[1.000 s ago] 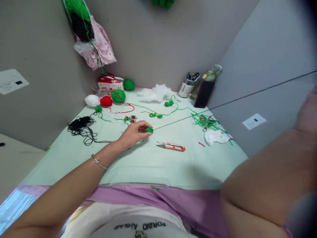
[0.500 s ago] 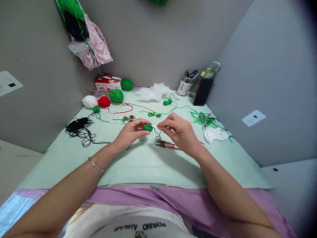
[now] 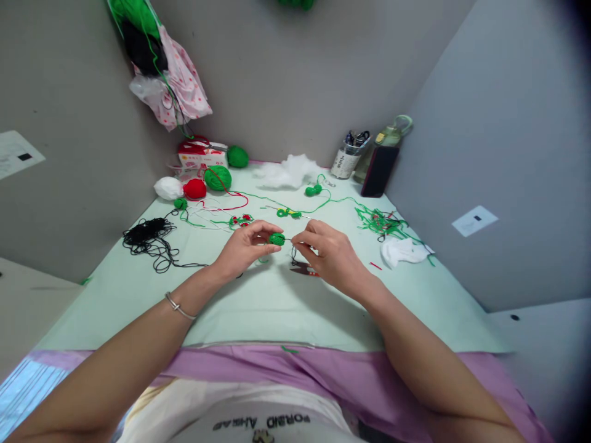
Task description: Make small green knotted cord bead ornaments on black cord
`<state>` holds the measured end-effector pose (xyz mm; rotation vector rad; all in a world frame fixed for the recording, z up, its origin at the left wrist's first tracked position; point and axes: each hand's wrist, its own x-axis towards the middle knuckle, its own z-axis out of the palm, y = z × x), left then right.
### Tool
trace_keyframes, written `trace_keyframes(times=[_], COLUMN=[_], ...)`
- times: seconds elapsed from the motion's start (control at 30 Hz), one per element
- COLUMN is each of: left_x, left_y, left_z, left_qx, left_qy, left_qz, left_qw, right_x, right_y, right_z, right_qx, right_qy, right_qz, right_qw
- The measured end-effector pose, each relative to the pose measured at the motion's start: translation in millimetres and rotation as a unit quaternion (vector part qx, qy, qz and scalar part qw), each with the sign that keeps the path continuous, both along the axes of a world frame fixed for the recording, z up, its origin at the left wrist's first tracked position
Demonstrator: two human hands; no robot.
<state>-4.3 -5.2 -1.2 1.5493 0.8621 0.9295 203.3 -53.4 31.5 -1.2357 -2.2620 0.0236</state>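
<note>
My left hand (image 3: 247, 246) pinches a small green crocheted piece (image 3: 277, 239) between thumb and fingers above the middle of the table. A short taut length of black yarn (image 3: 288, 239) runs from its right side to the closed fingertips of my right hand (image 3: 325, 249). Whether a needle sits in those fingertips, I cannot make out. Below them hangs a loop of the black yarn. On the table under my right hand lie red-handled thread snips (image 3: 305, 269), their handles mostly hidden by the hand.
A black yarn tangle (image 3: 148, 237) lies at left. Behind it are white, red (image 3: 194, 189) and green yarn balls (image 3: 218, 178). White stuffing (image 3: 290, 172), a pen cup (image 3: 346, 159), a phone (image 3: 380, 171) and a bottle stand at the back. Green yarn scraps (image 3: 381, 221) lie right.
The silvery needle that showed between the green piece and my right hand is out of sight; black yarn now spans that gap. My right hand has dipped slightly and covers more of the snips.
</note>
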Motion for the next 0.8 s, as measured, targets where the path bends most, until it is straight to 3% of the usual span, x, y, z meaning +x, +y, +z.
trace_keyframes(times=[0.1, 0.23, 0.53, 0.7, 0.8], left_x=[1, 2, 0, 2, 3], left_y=[-1, -1, -2, -4, -4], left_z=[-0.5, -0.9, 2.5, 1.2, -0.2], left_qx=[0.009, -0.014, -0.02, -0.022, -0.014], left_qy=[0.002, -0.01, -0.042, -0.043, -0.039], left_qz=[-0.004, -0.015, -0.003, 0.01, 0.016], left_qw=[1.0, 1.0, 0.999, 0.999, 0.999], right_x=[-2, -4, -3, -12, -16], right_y=[1, 7, 18, 19, 19], right_z=[-2.8, -10.2, -13.4, -18.7, -22.1], right_qx=[-0.033, -0.112, -0.264, -0.333, -0.325], right_qy=[0.022, 0.125, 0.334, 0.409, 0.408], right_qz=[0.001, 0.008, 0.046, 0.028, 0.017], right_qw=[0.999, 0.986, 0.904, 0.849, 0.853])
